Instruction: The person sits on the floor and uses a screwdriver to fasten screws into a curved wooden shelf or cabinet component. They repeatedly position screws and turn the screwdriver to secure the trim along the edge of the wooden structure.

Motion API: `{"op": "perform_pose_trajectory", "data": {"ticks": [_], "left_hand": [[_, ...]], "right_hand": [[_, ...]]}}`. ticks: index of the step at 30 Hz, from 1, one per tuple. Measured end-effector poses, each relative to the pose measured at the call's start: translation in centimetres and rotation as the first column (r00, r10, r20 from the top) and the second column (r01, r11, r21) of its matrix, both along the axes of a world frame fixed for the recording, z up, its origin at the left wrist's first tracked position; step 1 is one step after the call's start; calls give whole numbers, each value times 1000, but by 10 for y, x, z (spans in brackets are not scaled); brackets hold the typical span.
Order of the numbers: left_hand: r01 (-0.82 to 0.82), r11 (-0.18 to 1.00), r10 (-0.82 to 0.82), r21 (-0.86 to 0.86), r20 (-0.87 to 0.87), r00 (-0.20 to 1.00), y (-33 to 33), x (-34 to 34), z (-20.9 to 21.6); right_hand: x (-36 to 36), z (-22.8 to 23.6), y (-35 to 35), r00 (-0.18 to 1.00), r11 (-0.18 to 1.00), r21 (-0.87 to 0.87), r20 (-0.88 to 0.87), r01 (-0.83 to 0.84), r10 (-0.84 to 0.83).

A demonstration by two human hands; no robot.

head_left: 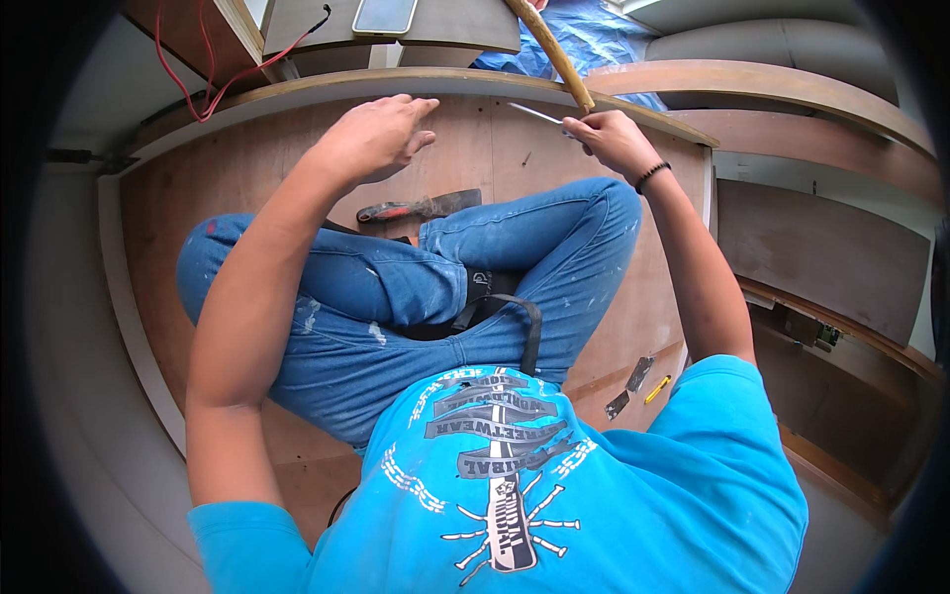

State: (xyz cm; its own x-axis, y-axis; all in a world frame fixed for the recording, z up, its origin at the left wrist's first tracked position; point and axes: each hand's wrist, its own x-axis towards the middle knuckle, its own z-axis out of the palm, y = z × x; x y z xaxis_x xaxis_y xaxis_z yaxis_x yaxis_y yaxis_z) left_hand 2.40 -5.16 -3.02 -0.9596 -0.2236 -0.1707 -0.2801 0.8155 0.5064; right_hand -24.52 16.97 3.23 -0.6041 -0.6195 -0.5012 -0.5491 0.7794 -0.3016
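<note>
My left hand (381, 137) is raised over the far edge of the wooden panel, fingers stretched out and slightly apart, with nothing in it. Closed around a slim tool with a thin silver shaft (535, 113), my right hand (616, 142) is held farther right; the grip is hidden in my fingers, so its exact kind cannot be told. The shaft points left, toward my left hand. Just beyond my right hand, a brown wooden stick (554, 54) slants down, its lower end close to my knuckles. Whether they touch is unclear.
I sit cross-legged on a wooden panel (287, 163). A worn red-and-black tool (421, 206) lies before my shins. A yellow cutter (657, 389) lies at right. Beyond the frame's edge are a phone (385, 15), red wires (210, 94) and blue plastic sheeting (584, 38). Curved wooden rails (772, 81) stand at right.
</note>
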Motion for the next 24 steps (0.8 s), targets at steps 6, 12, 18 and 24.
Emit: {"op": "perform_pose_trajectory", "data": {"ticks": [6, 12, 18, 24], "left_hand": [[103, 972, -102, -210, 13, 995, 47, -75, -76], [-7, 927, -15, -376, -54, 998, 63, -99, -118], [47, 882, -46, -468, 14, 999, 71, -106, -110], [-123, 952, 86, -280, -140, 986, 104, -127, -93]], "right_hand": [[8, -37, 91, 968, 784, -568, 129, 249, -214], [20, -56, 116, 928, 505, -781, 268, 368, -260], [16, -64, 118, 911, 407, -818, 330, 407, -248], [12, -75, 121, 910, 350, -846, 329, 402, -251]]}}
